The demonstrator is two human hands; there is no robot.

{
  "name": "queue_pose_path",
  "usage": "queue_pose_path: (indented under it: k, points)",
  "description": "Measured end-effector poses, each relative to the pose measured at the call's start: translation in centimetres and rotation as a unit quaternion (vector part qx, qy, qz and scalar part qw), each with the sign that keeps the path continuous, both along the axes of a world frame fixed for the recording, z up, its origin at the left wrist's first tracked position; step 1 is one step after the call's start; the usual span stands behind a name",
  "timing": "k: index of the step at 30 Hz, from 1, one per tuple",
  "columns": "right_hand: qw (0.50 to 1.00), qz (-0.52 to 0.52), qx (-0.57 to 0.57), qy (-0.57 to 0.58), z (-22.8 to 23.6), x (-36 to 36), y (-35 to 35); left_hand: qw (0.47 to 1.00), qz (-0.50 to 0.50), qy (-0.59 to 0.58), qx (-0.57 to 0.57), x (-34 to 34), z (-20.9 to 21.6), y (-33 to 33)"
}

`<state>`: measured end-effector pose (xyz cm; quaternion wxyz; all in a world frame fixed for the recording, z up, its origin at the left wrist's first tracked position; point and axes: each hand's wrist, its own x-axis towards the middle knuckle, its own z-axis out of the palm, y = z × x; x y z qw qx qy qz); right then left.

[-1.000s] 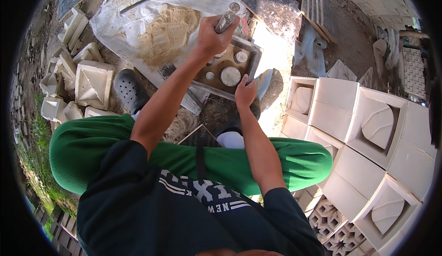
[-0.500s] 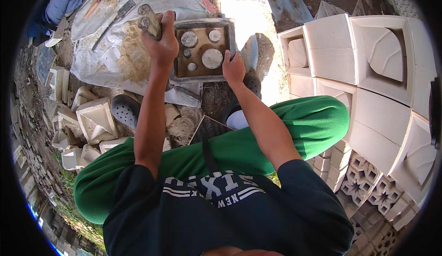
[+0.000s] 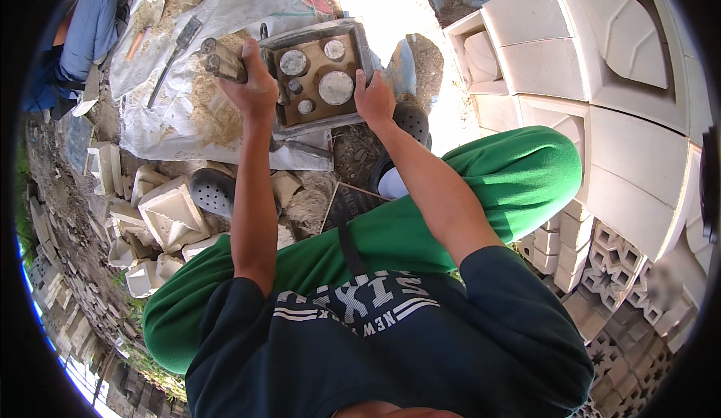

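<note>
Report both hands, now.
Left hand: closed, holding grey cylinders.
Right hand: at the square frame's right rim, thumb against it; whether fully closed cannot be told.

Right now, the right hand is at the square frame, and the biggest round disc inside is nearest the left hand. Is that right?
Not quite: in the head view, the biggest round disc lies nearest the right hand, not the left hand. The right hand is at the square frame.
</note>
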<state>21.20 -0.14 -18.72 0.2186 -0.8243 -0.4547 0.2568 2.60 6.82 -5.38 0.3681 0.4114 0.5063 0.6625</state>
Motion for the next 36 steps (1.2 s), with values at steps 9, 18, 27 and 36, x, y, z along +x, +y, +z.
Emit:
queue_pose_path:
  k: [9,18,27,36]
  points:
    - [1.0,-0.015,0.0,0.018,0.6,-0.3,-0.1,0.997,0.007,-0.039,-0.066,0.8,1.0,-1.2]
    - [1.0,-0.008,-0.007,0.026,0.3,-0.2,0.0,0.997,0.031,-0.031,-0.064,1.1,0.9,-1.6]
    - [1.0,-0.013,0.004,0.021,0.7,-0.2,0.0,0.995,-0.041,-0.09,-0.01,0.3,3.3,-1.6]
    - [1.0,-0.003,-0.003,0.005,0.5,-0.1,0.1,0.998,-0.02,-0.04,-0.038,0.9,2.9,-1.0]
